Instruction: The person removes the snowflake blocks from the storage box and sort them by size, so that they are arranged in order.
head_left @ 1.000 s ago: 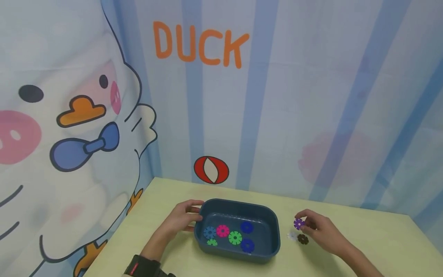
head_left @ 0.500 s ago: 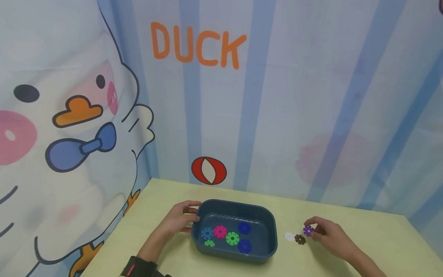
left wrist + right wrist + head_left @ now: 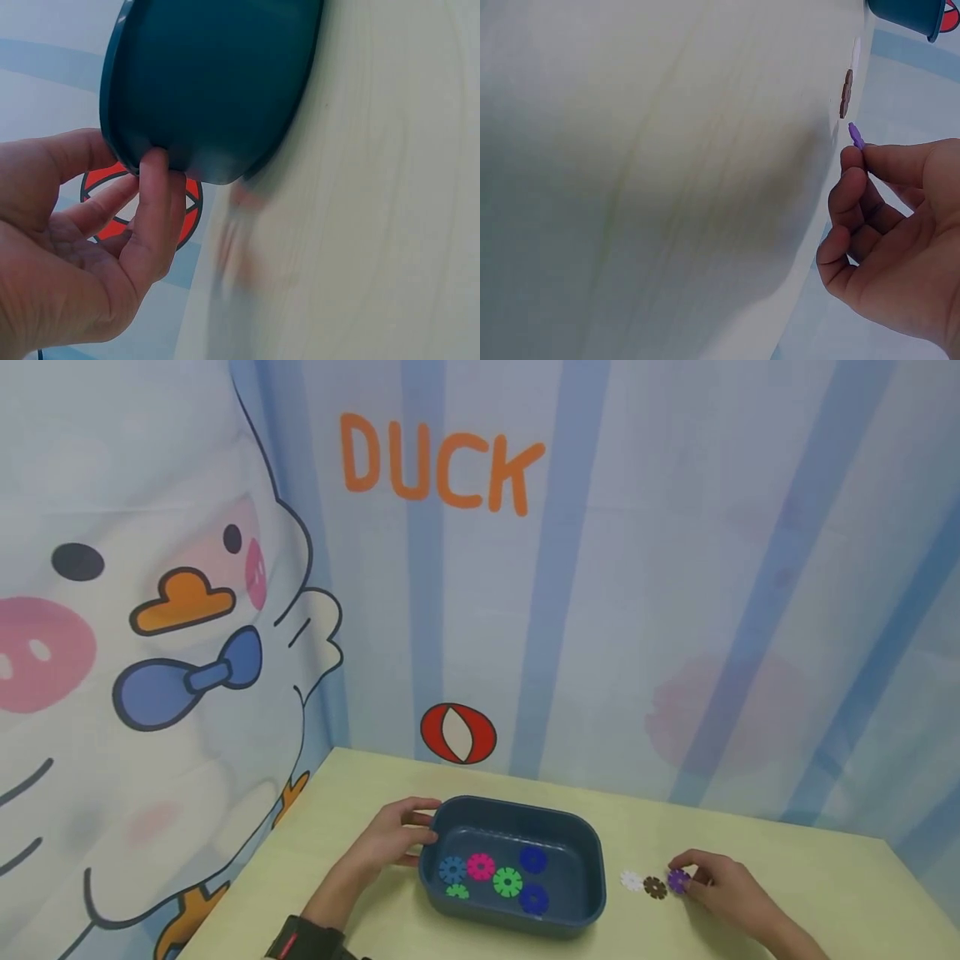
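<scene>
Over on the head cam, looks partway done, with white disc (image 3: 632,882) and brown disc (image 3: 655,887) on the table (image 3: 375,785), maybe six discs (image 3: 507,882) left in the bin (image 3: 562,877). On left wrist cam, holding bin's end with left hand (image 3: 82,262). On right wrist cam, pinching purple disc (image 3: 856,136) beside brown, right hand (image 3: 900,247) not letting go yet.

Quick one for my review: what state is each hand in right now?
Left hand: open, touching the end of the tray.
Right hand: closed, pinching the purple notched disc.
</scene>
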A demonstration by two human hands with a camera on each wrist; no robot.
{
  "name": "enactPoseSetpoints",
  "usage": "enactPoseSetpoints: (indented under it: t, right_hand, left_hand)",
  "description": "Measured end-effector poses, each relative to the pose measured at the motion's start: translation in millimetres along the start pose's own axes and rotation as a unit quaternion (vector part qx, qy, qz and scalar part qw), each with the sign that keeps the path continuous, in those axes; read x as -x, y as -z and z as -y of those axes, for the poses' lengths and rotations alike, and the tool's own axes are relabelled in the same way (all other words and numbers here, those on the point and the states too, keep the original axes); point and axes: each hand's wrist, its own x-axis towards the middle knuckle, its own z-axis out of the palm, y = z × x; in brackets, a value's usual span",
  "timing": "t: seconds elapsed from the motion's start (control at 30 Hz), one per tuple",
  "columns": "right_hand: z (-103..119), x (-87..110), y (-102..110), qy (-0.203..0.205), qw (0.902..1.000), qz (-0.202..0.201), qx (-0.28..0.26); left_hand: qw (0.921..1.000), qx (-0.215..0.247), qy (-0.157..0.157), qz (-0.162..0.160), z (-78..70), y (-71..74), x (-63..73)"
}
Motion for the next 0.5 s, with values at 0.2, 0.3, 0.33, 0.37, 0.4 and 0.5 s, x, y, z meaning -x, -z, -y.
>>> enactPoseSetpoints:
  t: [0.2,0.3,0.33,0.37,0.4,0.5]
  right_hand:
    - [-2.4,1.5,-0.1,0.005,0.9999,0.012,0.001]
    - [-3.8,1.4,-0.7,0.005,0.9998,0.019,0.001]
    - [-4.3,1.3,-0.9,0.005,0.9998,0.021,0.002]
    - [-4.7,1.3,-1.2,0.005,0.9997,0.023,0.003]
    - [-5.0,1.2,-1.6,0.005,0.9997,0.025,0.004]
    - [-5.5,1.5,-2.6,0.003,0.9996,0.028,0.006]
  left_hand:
    - [1.0000,-0.002,-0.003,0.001,-0.1,-1.3,0.1]
    - [1.0000,-0.008,-0.005,-0.003,-1.3,-1.5,0.2]
    - [0.9999,-0.009,-0.005,-0.003,-1.6,-1.6,0.3]
    - [0.9999,-0.010,-0.005,-0.004,-1.9,-1.7,0.4]
    - [0.9999,-0.011,-0.005,-0.004,-2.0,-1.9,0.6]
    - [0.9999,-0.009,-0.006,-0.002,-1.9,-2.0,1.4]
